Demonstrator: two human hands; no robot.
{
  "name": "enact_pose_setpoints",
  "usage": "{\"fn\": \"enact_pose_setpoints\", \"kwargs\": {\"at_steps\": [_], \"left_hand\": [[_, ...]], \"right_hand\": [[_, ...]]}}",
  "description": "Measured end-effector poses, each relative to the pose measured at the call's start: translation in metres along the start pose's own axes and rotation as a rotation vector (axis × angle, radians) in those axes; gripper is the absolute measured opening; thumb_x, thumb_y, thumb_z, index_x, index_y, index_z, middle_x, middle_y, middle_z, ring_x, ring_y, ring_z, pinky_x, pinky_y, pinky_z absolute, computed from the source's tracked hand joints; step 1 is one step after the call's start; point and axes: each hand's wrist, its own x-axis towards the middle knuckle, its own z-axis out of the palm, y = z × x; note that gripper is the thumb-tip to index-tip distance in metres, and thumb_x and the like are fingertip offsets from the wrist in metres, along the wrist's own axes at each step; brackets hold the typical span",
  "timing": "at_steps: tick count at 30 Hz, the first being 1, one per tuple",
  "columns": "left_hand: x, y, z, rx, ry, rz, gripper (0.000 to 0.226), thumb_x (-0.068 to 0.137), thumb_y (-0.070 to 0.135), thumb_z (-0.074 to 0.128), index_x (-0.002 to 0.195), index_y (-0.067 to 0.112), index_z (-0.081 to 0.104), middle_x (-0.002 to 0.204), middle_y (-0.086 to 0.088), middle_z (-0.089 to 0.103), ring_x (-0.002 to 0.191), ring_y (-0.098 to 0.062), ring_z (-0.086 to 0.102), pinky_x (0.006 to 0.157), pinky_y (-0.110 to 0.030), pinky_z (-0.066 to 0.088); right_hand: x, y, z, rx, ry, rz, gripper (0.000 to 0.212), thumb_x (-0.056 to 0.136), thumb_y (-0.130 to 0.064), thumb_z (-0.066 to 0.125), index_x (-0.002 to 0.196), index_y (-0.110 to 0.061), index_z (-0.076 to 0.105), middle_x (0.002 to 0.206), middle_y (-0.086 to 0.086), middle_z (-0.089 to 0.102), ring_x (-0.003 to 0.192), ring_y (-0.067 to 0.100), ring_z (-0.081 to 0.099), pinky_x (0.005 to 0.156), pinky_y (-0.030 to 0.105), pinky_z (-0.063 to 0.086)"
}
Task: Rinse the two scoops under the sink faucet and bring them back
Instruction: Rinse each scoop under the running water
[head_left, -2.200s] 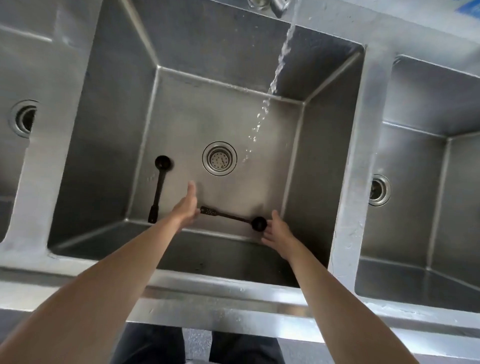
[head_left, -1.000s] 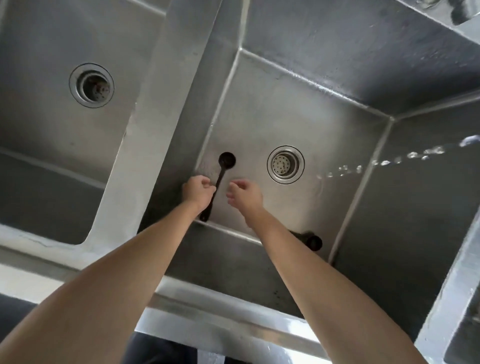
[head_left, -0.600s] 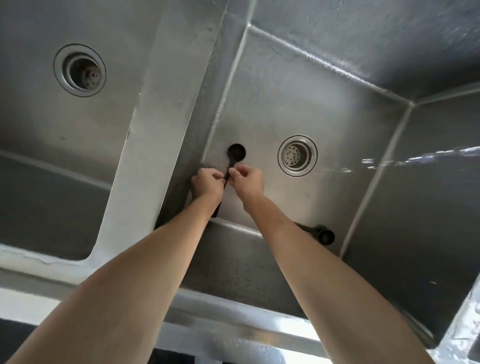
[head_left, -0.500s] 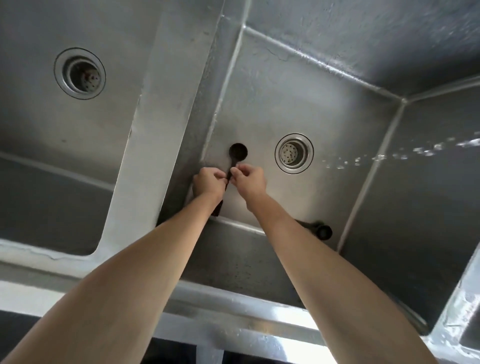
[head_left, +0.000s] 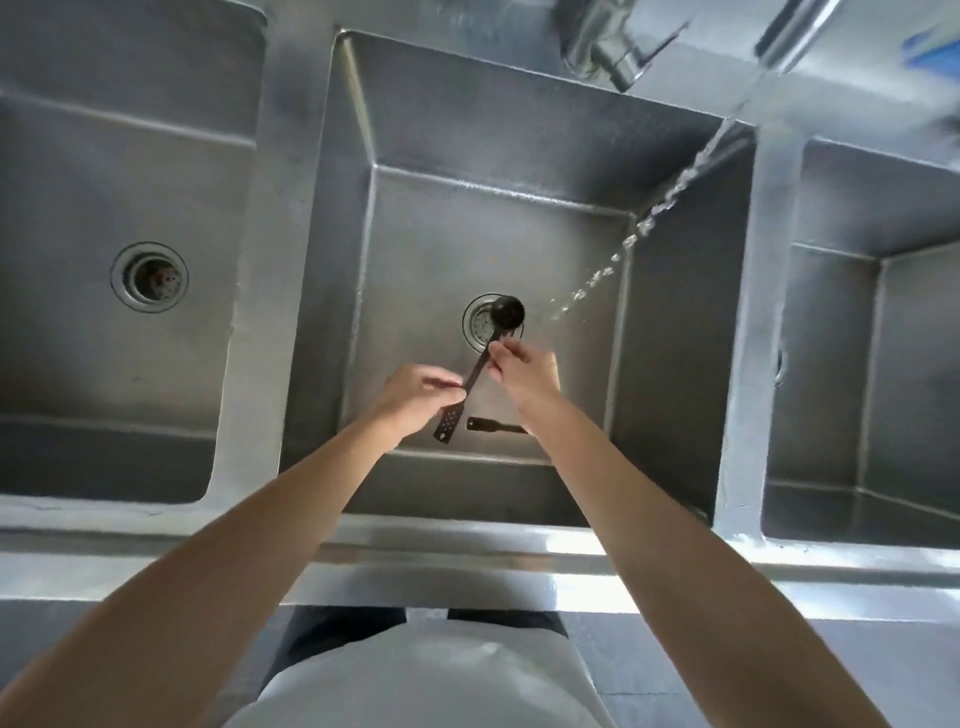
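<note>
Over the drain (head_left: 480, 322), both hands pinched one scoop (head_left: 485, 358): left hand (head_left: 415, 397), right hand (head_left: 530, 371). Wet fingers might drop it short of the water stream (head_left: 618, 260).

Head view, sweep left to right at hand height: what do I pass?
Left basin drain → left hand → held scoop → right hand → water stream → right basin.

Commercial kitchen – three-basin stainless sink (head_left: 524, 540), deep steel basins, faucet (head_left: 608, 47) running.
</note>
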Motion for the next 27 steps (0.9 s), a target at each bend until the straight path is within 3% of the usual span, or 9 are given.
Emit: {"fn": "enact_pose_setpoints", "kwargs": {"at_steps": [3, 5, 8, 13, 15, 18, 20, 23, 27], "left_hand": [[-0.019, 0.025, 0.011, -0.017, -0.067, 0.013, 0.032, 0.088, 0.004, 0.073, 0.12, 0.002, 0.07, 0.105, -0.016, 0.074, 0.077, -0.012, 0.067, 0.057, -0.01, 0.054], [-0.03, 0.041, 0.018, -0.069, -0.086, 0.011, 0.034, 0.089, -0.003, 0.069, 0.122, -0.005, 0.066, 0.105, -0.023, 0.07, 0.079, -0.02, 0.067, 0.066, -0.015, 0.058], [-0.037, 0.061, 0.022, -0.107, -0.07, 0.034, 0.032, 0.088, -0.004, 0.07, 0.119, -0.006, 0.068, 0.102, -0.025, 0.071, 0.08, -0.023, 0.069, 0.088, -0.034, 0.06], [-0.04, 0.085, 0.016, -0.093, -0.069, 0.156, 0.028, 0.086, 0.002, 0.074, 0.114, 0.007, 0.074, 0.081, 0.001, 0.08, 0.075, -0.008, 0.075, 0.083, -0.029, 0.061], [-0.041, 0.094, 0.013, -0.102, -0.075, 0.183, 0.029, 0.086, 0.0, 0.073, 0.115, 0.005, 0.073, 0.079, 0.0, 0.08, 0.075, -0.008, 0.075, 0.077, -0.025, 0.061], [-0.044, 0.104, 0.008, -0.09, -0.086, 0.209, 0.031, 0.087, 0.0, 0.073, 0.118, 0.004, 0.072, 0.086, -0.007, 0.079, 0.077, -0.011, 0.075, 0.08, -0.027, 0.061], [-0.046, 0.108, 0.006, -0.076, -0.098, 0.218, 0.031, 0.088, 0.001, 0.072, 0.118, 0.005, 0.072, 0.085, -0.006, 0.078, 0.076, -0.01, 0.073, 0.079, -0.026, 0.061], [-0.047, 0.11, -0.001, -0.082, -0.074, 0.221, 0.025, 0.09, 0.004, 0.071, 0.113, 0.013, 0.075, 0.084, -0.011, 0.073, 0.077, -0.014, 0.066, 0.076, -0.023, 0.061], [-0.044, 0.107, -0.008, -0.225, 0.045, 0.207, 0.023, 0.089, 0.004, 0.072, 0.109, 0.014, 0.077, 0.096, -0.019, 0.072, 0.087, -0.021, 0.065, 0.079, -0.023, 0.061]], "right_hand": [[-0.011, -0.022, -0.026, 0.135, 0.02, 0.007, 0.024, 0.098, -0.005, 0.068, 0.12, 0.002, 0.073, 0.111, 0.018, 0.076, 0.085, 0.014, 0.072, 0.084, 0.022, 0.062], [-0.018, -0.036, -0.042, 0.203, 0.022, 0.005, 0.025, 0.098, -0.002, 0.067, 0.122, 0.005, 0.071, 0.103, 0.016, 0.074, 0.09, 0.018, 0.073, 0.083, 0.021, 0.062], [-0.023, -0.054, -0.062, 0.237, 0.025, -0.002, 0.021, 0.099, -0.005, 0.067, 0.118, 0.002, 0.073, 0.083, 0.006, 0.072, 0.07, 0.01, 0.069, 0.062, 0.011, 0.058], [-0.032, -0.08, -0.088, 0.386, -0.008, 0.07, 0.01, 0.096, -0.011, 0.072, 0.104, -0.006, 0.076, 0.073, 0.006, 0.075, 0.053, 0.009, 0.068, 0.056, 0.018, 0.057], [-0.034, -0.088, -0.098, 0.48, -0.031, 0.055, 0.009, 0.095, -0.013, 0.074, 0.102, -0.008, 0.074, 0.077, 0.005, 0.079, 0.062, 0.01, 0.074, 0.064, 0.02, 0.06], [-0.034, -0.104, -0.11, 0.561, -0.05, -0.032, 0.026, 0.095, -0.012, 0.073, 0.12, -0.015, 0.067, 0.097, 0.008, 0.079, 0.073, 0.012, 0.076, 0.065, 0.022, 0.059], [-0.032, -0.115, -0.115, 0.505, -0.043, -0.076, 0.032, 0.095, -0.006, 0.069, 0.121, -0.025, 0.068, 0.101, 0.01, 0.078, 0.075, 0.016, 0.076, 0.063, 0.023, 0.06], [-0.029, -0.126, -0.12, 0.292, -0.032, -0.144, 0.042, 0.092, 0.008, 0.059, 0.099, -0.03, 0.074, 0.093, 0.009, 0.078, 0.063, 0.013, 0.076, 0.061, 0.023, 0.064], [-0.028, -0.134, -0.119, 0.154, 0.001, -0.206, 0.024, 0.092, 0.0, 0.068, 0.107, -0.016, 0.077, 0.086, 0.008, 0.078, 0.062, 0.017, 0.077, 0.063, 0.026, 0.065]]}}
